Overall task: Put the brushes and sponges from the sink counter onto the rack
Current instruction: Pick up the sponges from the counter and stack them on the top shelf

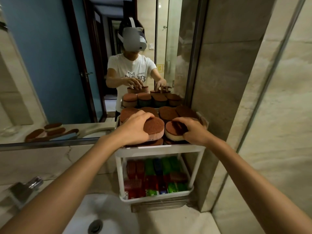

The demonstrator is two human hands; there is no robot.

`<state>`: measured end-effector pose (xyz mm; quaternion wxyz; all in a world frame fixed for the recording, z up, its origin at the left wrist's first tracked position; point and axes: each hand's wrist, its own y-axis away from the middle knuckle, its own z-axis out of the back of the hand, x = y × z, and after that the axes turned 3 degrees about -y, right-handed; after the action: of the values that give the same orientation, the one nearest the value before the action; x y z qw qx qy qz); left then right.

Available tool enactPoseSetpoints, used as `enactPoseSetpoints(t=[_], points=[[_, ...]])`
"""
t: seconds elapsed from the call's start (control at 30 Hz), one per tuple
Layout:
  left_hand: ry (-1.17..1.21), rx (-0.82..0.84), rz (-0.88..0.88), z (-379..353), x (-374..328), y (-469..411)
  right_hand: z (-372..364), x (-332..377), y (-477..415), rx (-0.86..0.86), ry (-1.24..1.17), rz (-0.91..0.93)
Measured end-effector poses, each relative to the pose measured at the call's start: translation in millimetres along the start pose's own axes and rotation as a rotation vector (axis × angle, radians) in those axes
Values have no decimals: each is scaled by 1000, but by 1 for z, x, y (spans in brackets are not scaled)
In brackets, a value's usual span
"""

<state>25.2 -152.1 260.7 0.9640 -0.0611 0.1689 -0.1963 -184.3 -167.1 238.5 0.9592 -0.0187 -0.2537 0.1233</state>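
- The left hand (136,130) curls round a brown-topped, pink-based oval sponge (154,125), seemingly stacking it on the sponge layer (168,113) because the top shelf of the white plastic rack (162,148) looks full.
- The right hand (194,130) clamps a brown-topped, cream-based oval sponge (172,135) just beside it, likely steadying the pile.

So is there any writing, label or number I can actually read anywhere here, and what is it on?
Nothing reads clearly.
White T-shirt in the mirror: a small line of print beside the dog drawing, too small and blurred.
Yellow sign seen in the mirror: blurred.
Coloured items on the lower shelf of the rack: no print legible.
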Motion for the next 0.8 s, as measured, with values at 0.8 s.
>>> enactPoseSetpoints(t=[0.8], points=[[52, 24, 44, -13, -2, -3, -7, 2, 1, 22, 6, -14]])
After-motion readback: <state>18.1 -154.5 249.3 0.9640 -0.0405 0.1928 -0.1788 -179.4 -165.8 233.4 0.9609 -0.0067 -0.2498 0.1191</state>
